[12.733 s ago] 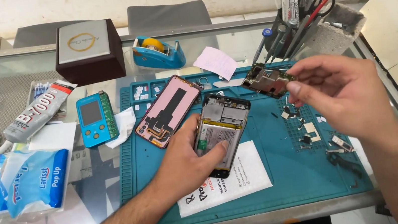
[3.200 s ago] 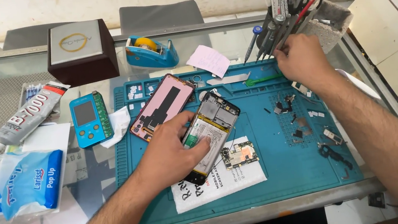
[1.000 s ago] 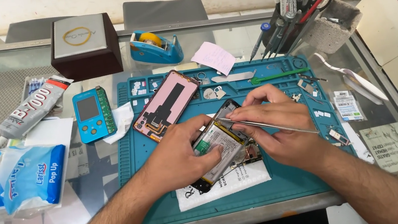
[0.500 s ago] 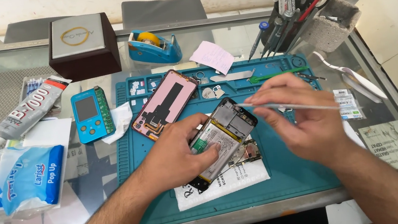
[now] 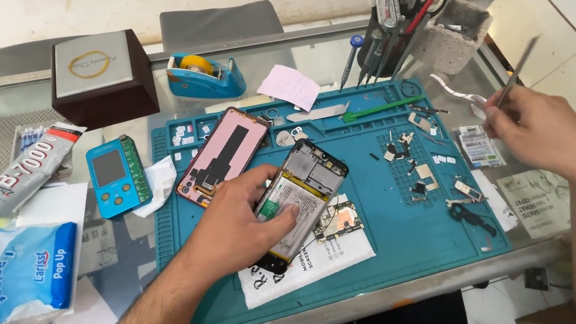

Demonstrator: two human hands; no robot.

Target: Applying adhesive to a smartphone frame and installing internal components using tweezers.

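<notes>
Teal work mat [image 5: 415, 241] covers the near table, a white printed sheet [image 5: 315, 265] on its front part. The left hand [image 5: 233, 223] clasps the opened phone [image 5: 300, 201] lying tilted across that sheet, a small circuit board [image 5: 337, 220] just beside it. Off the mat's right edge, the right hand [image 5: 537, 131] pinches blurred tweezers [image 5: 517, 71]. Farther back lies a pink phone screen [image 5: 221, 155], then the blue tape dispenser [image 5: 204, 75].

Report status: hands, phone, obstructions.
Left hand gripping opened black phone on teal mat. Right hand raised aside, holding thin metal tweezers. Loose circuit board beside phone.
</notes>
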